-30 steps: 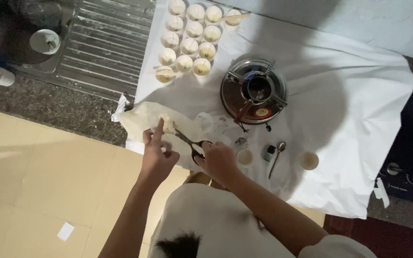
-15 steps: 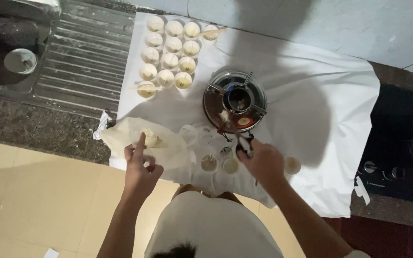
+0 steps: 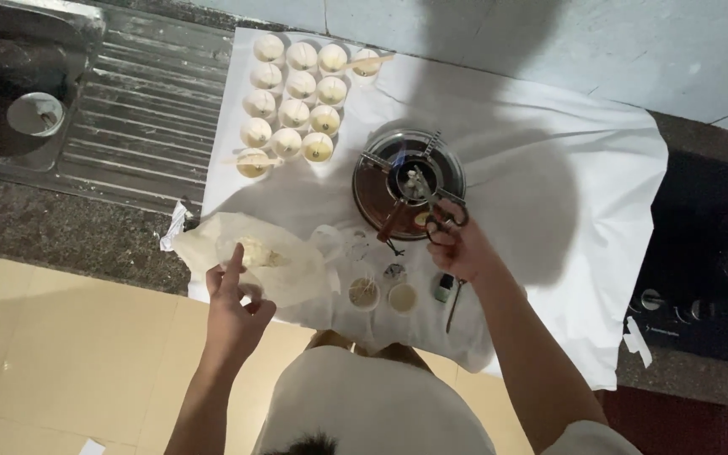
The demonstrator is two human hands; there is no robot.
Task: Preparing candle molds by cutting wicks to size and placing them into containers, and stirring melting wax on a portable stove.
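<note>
My right hand (image 3: 452, 244) grips black-handled scissors (image 3: 436, 211), whose blades reach into a small metal pot (image 3: 411, 181) on a round stand (image 3: 372, 190). A pale lump sits at the blade tips inside the pot. My left hand (image 3: 233, 307) hovers at the near edge of a translucent plastic bag (image 3: 297, 274) holding a whitish waxy lump (image 3: 259, 251), index finger stretched toward it. Everything rests on a white cloth (image 3: 566, 194).
Several small filled cups (image 3: 292, 88) stand in rows at the back left. Two little cups (image 3: 364, 291), a small bottle (image 3: 443, 288) and a spoon (image 3: 455, 305) lie near the front edge. A steel drainboard (image 3: 145, 101) and sink (image 3: 10, 76) are left; a black stove (image 3: 709, 261) is right.
My right hand carried the scissors from the bag rightward and up to the pot. My left hand stayed by the bag. The view shifted.
</note>
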